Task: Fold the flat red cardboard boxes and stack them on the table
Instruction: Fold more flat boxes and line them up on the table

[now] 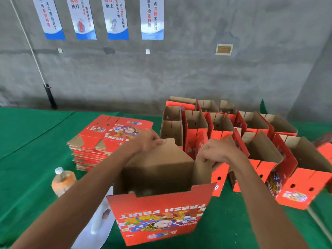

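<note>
A red "FRESH FRUIT" box [161,212] stands opened up in front of me on the green table [27,150], its brown inside showing. My left hand [148,140] grips the top edge of its far brown flap. My right hand [218,150] pinches the upper edge of the box's right side flap. A stack of flat red boxes [106,139] lies behind my left arm. Several folded red boxes [251,141] stand in rows to the right, open tops up.
An orange drink bottle [62,181] with a white cap stands at the left by my left forearm. A white sheet [97,229] lies under the box's left corner. A grey wall with posters [115,17] runs behind the table.
</note>
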Available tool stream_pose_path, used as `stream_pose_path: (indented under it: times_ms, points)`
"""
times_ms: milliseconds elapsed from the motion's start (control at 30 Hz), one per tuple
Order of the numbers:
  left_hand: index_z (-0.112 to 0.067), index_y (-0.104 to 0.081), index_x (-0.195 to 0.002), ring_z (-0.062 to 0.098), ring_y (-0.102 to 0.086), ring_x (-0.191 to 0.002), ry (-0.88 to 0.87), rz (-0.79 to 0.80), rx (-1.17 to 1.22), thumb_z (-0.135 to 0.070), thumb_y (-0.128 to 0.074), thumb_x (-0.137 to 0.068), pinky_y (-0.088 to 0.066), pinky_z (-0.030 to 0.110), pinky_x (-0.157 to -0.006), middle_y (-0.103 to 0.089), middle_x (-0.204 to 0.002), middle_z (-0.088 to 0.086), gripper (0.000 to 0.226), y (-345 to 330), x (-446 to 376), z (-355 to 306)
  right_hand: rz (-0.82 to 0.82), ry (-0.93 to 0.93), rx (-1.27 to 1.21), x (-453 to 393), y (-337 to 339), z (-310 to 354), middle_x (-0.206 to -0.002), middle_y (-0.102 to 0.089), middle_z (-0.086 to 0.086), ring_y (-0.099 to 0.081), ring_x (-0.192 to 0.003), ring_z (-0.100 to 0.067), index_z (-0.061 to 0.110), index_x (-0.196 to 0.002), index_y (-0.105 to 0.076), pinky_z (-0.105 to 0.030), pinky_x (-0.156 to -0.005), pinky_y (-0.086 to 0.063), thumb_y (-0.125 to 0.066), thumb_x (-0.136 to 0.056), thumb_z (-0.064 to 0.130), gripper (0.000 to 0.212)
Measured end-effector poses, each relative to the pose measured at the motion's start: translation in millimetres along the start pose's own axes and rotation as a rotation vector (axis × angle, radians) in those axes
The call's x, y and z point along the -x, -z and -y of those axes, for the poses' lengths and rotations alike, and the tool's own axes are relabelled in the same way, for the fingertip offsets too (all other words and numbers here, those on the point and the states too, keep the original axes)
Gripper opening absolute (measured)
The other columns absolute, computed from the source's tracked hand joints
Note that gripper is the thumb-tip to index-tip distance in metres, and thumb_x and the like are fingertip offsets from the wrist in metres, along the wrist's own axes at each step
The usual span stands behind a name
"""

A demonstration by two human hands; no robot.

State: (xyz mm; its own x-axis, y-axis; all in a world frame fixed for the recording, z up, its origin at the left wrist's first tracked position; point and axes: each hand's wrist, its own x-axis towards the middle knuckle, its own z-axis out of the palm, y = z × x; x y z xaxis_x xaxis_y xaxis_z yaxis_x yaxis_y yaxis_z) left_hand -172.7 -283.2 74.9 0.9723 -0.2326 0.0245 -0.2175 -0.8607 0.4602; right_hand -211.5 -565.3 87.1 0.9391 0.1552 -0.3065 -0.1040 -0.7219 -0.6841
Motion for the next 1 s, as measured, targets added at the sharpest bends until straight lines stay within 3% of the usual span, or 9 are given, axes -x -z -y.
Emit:
stream_pose_path:
  times_ms: [167,233,333,567,633,733,833,933,1000]
  points:
    - [-0.023,-0.067,-0.078,0.012,-0.062,-0.075,-0.028,0.026,0.032,-0.048,-0.058,-0.102,-0.044,0.028,-0.064,-0.065,-0.079,0.0,0.036,-47,-19,-15,-0.052,-0.18,-0.018,-9,-4,-39,-0.08,-0.074,-0.023,-0.075,-0.064,-0.034,-0.006,-0.085,-0.072,-0.037,-0.064,-0.065,-0.057,-0.078,0.001,0.018]
    - [-0.023,-0.07,-0.09,0.013,-0.065,-0.086,-0.044,0.021,0.047,-0.049,-0.058,-0.102,-0.054,0.032,-0.074,-0.069,-0.09,-0.001,0.031,-59,-25,-16,-0.12,-0.194,0.05,-11,-7,-54,-0.056,-0.064,-0.011,-0.065,-0.053,-0.027,0.002,-0.062,-0.063,-0.023,-0.046,-0.049,-0.057,-0.076,0.004,0.016]
    - [-0.028,-0.068,-0.101,0.011,-0.064,-0.097,-0.088,-0.044,0.016,-0.048,-0.063,-0.099,-0.056,0.033,-0.085,-0.069,-0.104,-0.009,0.02,-72,-27,-17,-0.246,-0.227,0.078,-17,-10,-75,-0.047,-0.052,-0.009,-0.054,-0.051,-0.027,0.009,-0.057,-0.053,-0.022,-0.046,-0.037,-0.059,-0.079,0.007,0.023]
    - [-0.021,-0.067,-0.124,0.018,-0.055,-0.124,-0.738,-0.203,-0.244,-0.025,-0.073,-0.094,-0.049,0.038,-0.098,-0.06,-0.135,-0.001,0.031,-87,-15,-8,-0.397,-0.332,0.08,-19,8,-123,-0.039,-0.057,-0.007,-0.058,-0.032,-0.017,0.0,-0.077,-0.056,-0.016,-0.032,-0.029,-0.052,-0.092,0.006,0.017]
    - [-0.023,-0.071,-0.114,0.019,-0.055,-0.124,-0.835,-0.186,-0.354,-0.028,-0.071,-0.093,-0.048,0.04,-0.099,-0.061,-0.133,-0.002,0.021,-88,-9,-7,-0.435,-0.355,0.041,-21,15,-132,-0.047,-0.064,-0.006,-0.067,-0.046,-0.023,-0.002,-0.087,-0.056,-0.021,-0.042,-0.04,-0.057,-0.097,0.02,0.024]
    - [-0.033,-0.076,-0.095,0.015,-0.054,-0.124,-0.944,-0.132,-0.489,-0.043,-0.067,-0.091,-0.046,0.04,-0.101,-0.062,-0.128,-0.008,0.014,-94,0,6,-0.554,-0.338,0.115,-19,27,-143,-0.088,-0.061,-0.009,-0.067,-0.084,-0.035,0.005,-0.1,-0.046,-0.031,-0.063,-0.042,-0.068,-0.096,0.044,0.044]
    - [-0.044,-0.075,-0.102,0.022,-0.047,-0.142,-0.913,-0.074,-0.613,-0.051,-0.056,-0.092,-0.033,0.043,-0.116,-0.059,-0.143,-0.009,0.022,-94,3,19,-0.542,-0.347,0.194,-20,37,-149,-0.09,-0.059,-0.01,-0.058,-0.07,-0.025,0.006,-0.099,-0.051,-0.028,-0.052,-0.036,-0.07,-0.095,0.036,0.036]
    - [-0.048,-0.073,-0.116,0.022,-0.025,-0.157,-0.797,-0.109,-0.93,-0.05,-0.045,-0.1,-0.025,0.059,-0.123,-0.044,-0.161,-0.009,0.032,-91,2,14,-0.458,-0.292,0.303,-23,45,-150,-0.084,-0.06,-0.005,-0.057,-0.073,-0.024,0.01,-0.098,-0.056,-0.031,-0.062,-0.041,-0.066,-0.096,0.037,0.029]
    - [-0.041,-0.078,-0.106,0.021,-0.046,-0.146,-0.801,-0.161,-0.875,-0.043,-0.049,-0.098,-0.031,0.052,-0.12,-0.063,-0.143,-0.01,0.03,-98,3,12,-0.359,-0.232,0.345,-20,54,-147,-0.09,-0.062,-0.001,-0.06,-0.08,-0.021,0.017,-0.1,-0.059,-0.032,-0.063,-0.043,-0.068,-0.095,0.033,0.019]
